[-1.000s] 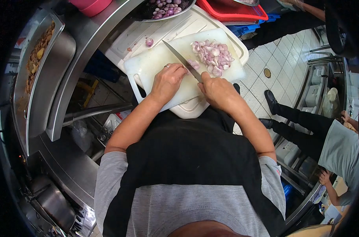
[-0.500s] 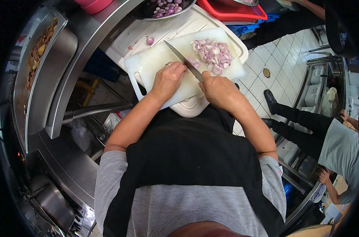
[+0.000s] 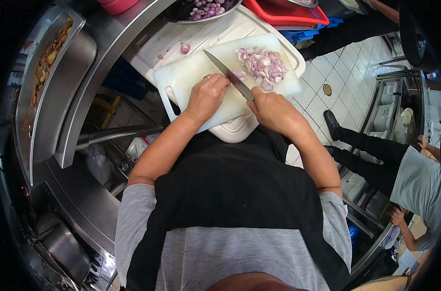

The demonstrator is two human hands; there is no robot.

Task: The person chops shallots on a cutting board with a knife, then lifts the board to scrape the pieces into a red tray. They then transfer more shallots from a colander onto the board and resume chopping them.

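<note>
My right hand [image 3: 274, 107] is closed round the handle of a kitchen knife [image 3: 225, 72]. Its long blade slants up and left across a white cutting board [image 3: 191, 72]. Just left of the blade, the bent fingers of my left hand [image 3: 208, 94] press together on a shallot, which they mostly hide. Some fresh slices [image 3: 239, 75] lie against the blade's right side. Further right on the board is a heap of sliced shallots [image 3: 264, 67]. One whole shallot [image 3: 185, 48] sits beyond the board's far edge, on a white plastic lid [image 3: 155, 46].
A bowl of shallots [image 3: 182, 19] and a red basket [image 3: 283, 18] stand at the back. On the left a steel counter edge [image 3: 109, 51] carries a deep food pan [image 3: 68, 92]. Two other people are to the right, one in a grey shirt [image 3: 419, 182].
My right hand and the knife have shifted very slightly to the right. The left hand keeps nearly the same place beside the blade, and the heap looks unchanged.
</note>
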